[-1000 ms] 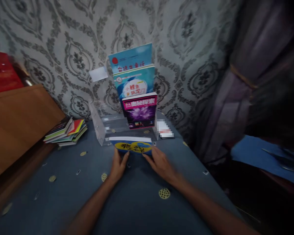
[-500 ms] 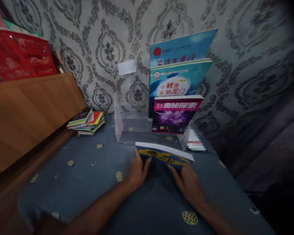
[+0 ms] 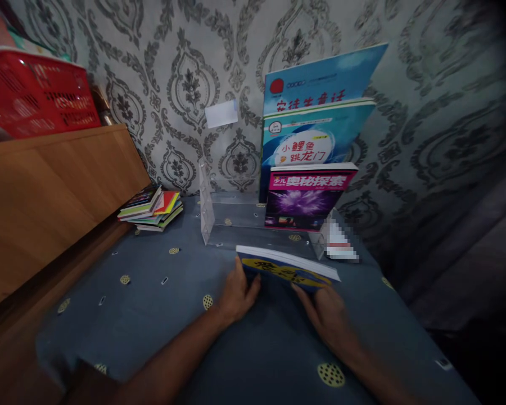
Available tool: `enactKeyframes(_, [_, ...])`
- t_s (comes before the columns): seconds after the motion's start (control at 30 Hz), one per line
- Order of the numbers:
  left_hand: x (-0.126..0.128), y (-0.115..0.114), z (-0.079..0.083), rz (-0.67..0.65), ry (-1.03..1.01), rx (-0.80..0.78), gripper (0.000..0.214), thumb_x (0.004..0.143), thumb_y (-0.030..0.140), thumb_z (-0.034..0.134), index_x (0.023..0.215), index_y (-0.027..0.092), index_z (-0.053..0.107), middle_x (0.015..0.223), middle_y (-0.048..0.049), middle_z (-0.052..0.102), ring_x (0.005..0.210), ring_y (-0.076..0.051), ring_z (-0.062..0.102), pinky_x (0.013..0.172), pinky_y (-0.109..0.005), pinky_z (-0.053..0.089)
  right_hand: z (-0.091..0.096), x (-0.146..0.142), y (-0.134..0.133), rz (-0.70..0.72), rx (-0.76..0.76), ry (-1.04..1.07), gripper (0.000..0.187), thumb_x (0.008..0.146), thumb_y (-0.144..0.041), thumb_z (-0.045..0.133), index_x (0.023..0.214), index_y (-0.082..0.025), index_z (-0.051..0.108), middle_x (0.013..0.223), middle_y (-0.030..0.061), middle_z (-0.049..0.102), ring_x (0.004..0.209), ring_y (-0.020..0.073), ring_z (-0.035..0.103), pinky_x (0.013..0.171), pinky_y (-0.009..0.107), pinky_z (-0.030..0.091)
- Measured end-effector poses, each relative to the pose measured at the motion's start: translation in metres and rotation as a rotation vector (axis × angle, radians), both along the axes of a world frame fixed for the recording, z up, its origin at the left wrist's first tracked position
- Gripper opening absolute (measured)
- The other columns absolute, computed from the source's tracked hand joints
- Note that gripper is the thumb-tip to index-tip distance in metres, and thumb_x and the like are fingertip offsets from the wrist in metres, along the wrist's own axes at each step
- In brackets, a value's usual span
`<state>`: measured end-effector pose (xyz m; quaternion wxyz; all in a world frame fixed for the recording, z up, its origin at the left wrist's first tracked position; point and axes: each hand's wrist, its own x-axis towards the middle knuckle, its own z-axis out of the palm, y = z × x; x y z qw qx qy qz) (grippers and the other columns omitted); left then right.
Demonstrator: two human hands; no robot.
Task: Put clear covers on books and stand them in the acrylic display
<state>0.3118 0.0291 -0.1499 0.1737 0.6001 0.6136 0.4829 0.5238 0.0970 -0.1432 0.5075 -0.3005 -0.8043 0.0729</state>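
A blue and yellow book (image 3: 287,269) is held between both hands, tilted with its white page edge up. My left hand (image 3: 237,289) is closed on its left side, and my right hand (image 3: 326,315) grips its right side. Just beyond stands a clear tiered rack (image 3: 207,208). On the rack's right part, three books rise one behind another: a purple and pink book (image 3: 306,202) in front, a teal book (image 3: 316,132) behind it, and a tall blue book (image 3: 320,76) at the back.
A small pile of books (image 3: 152,211) lies left of the rack. Farther left, a red basket (image 3: 37,93) sits on a wooden cabinet (image 3: 54,197). A white item (image 3: 339,244), partly blurred, lies right of the rack. A white label (image 3: 221,114) shows against the patterned wall.
The view has shifted slightly, so most things appear a little farther right. Both hands still hold the book in much the same pose.
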Motion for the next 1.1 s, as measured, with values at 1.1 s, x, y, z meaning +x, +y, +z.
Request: enactKeyframes(1.1, [0.022, 0.111, 0.121, 0.179, 0.286, 0.514, 0.031, 0.099, 0.042, 0.048, 0.117, 0.017, 0.053, 0.111, -0.0167, 0.065, 0.111, -0.032, 0.063, 0.099, -0.053, 0.052, 0.118, 0.016, 0.104, 0.015, 0.087, 0.097, 0.035, 0.101, -0.051, 0.046, 0.108, -0.022, 0.064, 0.107, 0.0134, 0.072, 0.104, 0.0306, 0.067, 0.092, 0.045, 0.055])
